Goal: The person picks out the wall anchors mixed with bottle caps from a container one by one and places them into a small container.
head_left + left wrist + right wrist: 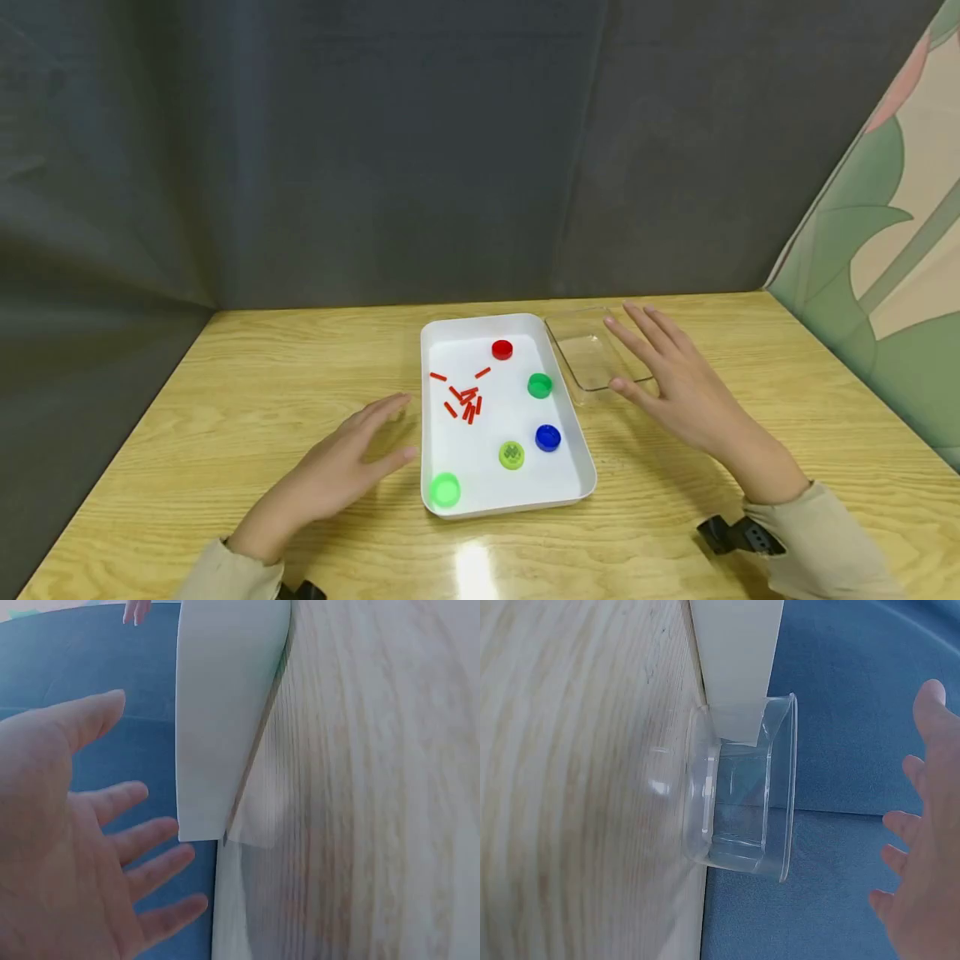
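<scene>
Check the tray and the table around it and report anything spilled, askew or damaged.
Only the red sticks look untidy: they lie scattered in a loose heap in the white tray, pointing every way. The five caps stand apart, and the clear container sits beside the tray. Nothing looks damaged or spilled onto the table.

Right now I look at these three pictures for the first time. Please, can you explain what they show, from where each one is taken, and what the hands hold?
No machine here: a person works with two bare hands. The large picture comes from a camera on the head; the two small ones come from cameras on each wrist, so they look tilted.

On the wooden table lies a white tray with small red sticks and five round caps: red, green, blue, yellow-green, bright green. A clear plastic container stands beside the tray.

The left hand is open beside the tray, the right hand open by the container. Both hold nothing.
</scene>
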Motion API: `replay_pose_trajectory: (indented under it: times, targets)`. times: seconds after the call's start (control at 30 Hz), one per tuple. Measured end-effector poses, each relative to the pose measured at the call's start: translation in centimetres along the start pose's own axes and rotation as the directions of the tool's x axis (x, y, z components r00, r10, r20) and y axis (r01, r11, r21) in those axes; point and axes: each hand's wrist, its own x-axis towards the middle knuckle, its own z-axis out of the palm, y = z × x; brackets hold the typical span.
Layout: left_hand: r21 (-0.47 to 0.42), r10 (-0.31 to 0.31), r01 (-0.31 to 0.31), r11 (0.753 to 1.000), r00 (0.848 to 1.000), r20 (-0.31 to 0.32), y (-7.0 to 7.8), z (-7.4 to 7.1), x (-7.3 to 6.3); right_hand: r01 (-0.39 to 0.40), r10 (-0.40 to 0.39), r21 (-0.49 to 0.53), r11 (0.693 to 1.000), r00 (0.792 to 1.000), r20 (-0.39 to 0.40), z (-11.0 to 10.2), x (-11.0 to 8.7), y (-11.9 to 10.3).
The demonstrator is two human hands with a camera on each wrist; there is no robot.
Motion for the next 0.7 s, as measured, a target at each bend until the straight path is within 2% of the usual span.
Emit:
replay_pose_trajectory:
  times: [0.2, 0.37, 0.53, 0.7]
  targets:
    - [-0.116, 0.050, -0.039, 0.993, 0.994, 0.097, -0.7, -0.1, 0.9, 0.014, -0.014, 0.002, 1.000, 1.000, -0.006, 0.0, -0.1, -0.1]
    - [-0.211, 0.060, -0.029, 0.977, 0.988, 0.142, -1.7, -0.3, 2.3, 0.019, -0.019, 0.019, 1.000, 1.000, 0.006, 0.2, 0.2, -0.3]
    - [-0.303, 0.056, 0.006, 0.953, 0.979, 0.194, -2.5, -0.5, 3.7, 0.005, -0.006, 0.128, 0.992, 1.000, 0.013, 0.0, 0.3, -0.7]
    - [-0.334, 0.050, 0.023, 0.942, 0.977, 0.208, -2.5, -0.4, 4.9, 0.003, -0.005, 0.248, 0.969, 1.000, 0.008, -0.6, 0.2, -0.8]
